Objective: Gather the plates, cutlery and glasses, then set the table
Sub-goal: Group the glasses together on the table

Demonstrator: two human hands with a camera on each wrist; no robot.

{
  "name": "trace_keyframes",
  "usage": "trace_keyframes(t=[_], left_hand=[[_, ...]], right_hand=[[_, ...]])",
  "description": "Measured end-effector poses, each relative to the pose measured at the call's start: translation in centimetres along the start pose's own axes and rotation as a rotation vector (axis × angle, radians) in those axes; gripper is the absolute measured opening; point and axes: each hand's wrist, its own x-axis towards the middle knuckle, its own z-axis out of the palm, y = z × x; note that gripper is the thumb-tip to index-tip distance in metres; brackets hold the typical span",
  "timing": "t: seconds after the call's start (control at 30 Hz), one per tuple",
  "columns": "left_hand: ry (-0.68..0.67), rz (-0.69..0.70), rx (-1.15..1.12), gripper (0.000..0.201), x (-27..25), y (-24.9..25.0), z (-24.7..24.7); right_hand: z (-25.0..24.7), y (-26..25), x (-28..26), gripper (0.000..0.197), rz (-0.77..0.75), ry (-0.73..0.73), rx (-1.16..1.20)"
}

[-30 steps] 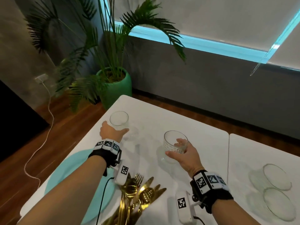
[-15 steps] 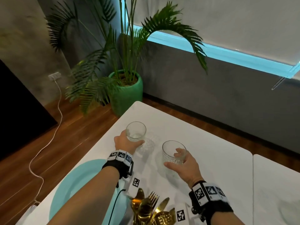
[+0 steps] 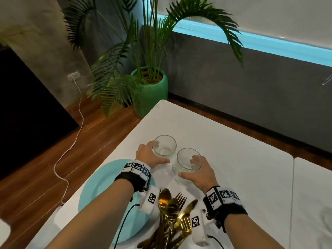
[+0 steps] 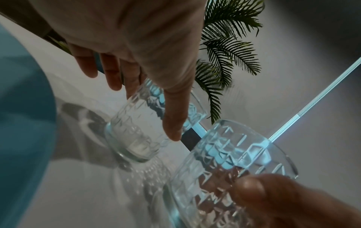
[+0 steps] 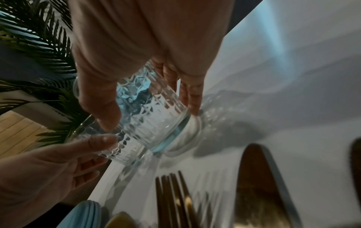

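Two clear patterned glasses stand side by side on the white table (image 3: 233, 159). My left hand (image 3: 159, 151) grips the left glass (image 3: 165, 148), thumb on its near side and fingers round its far side; the left wrist view shows that glass (image 4: 136, 128) with its base on the table. My right hand (image 3: 187, 167) grips the right glass (image 3: 188, 162), which the right wrist view shows as the glass (image 5: 152, 120) between thumb and fingers. A teal plate (image 3: 104, 191) lies under my left forearm. Gold cutlery (image 3: 172, 216) is piled between my wrists.
A palm in a green pot (image 3: 150, 90) stands on the wood floor off the table's far left corner. A white cable (image 3: 77, 123) trails over the floor at the left. A seam (image 3: 292, 186) divides this table from a second one at the right.
Both hands have drawn their glasses toward me and closer together, so they now stand almost touching near the plate. The head view has swung left, hiding the glass dishes at the right.
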Motion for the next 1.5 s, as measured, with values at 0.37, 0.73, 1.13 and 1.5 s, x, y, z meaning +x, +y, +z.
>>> trace_keyframes(t=[0.37, 0.73, 1.13, 1.5], left_hand=[[-0.055, 0.050, 0.084, 0.085, -1.2, 1.0, 0.9], [-0.091, 0.102, 0.168, 0.086, -2.5, 1.1, 1.1], [-0.119, 0.177, 0.193, 0.093, -3.3, 0.6, 2.0], [-0.035, 0.402, -0.039, 0.120, -10.1, 7.4, 1.1]], right_hand=[[-0.7, 0.6, -1.1, 0.083, 0.008, 0.047, -0.051], [-1.4, 1.3, -2.2, 0.083, 0.025, 0.084, -0.107], [-1.5, 2.1, -3.8, 0.088, 0.058, 0.121, -0.081], [-9.2, 2.6, -10.6, 0.087, 0.064, 0.258, -0.035]])
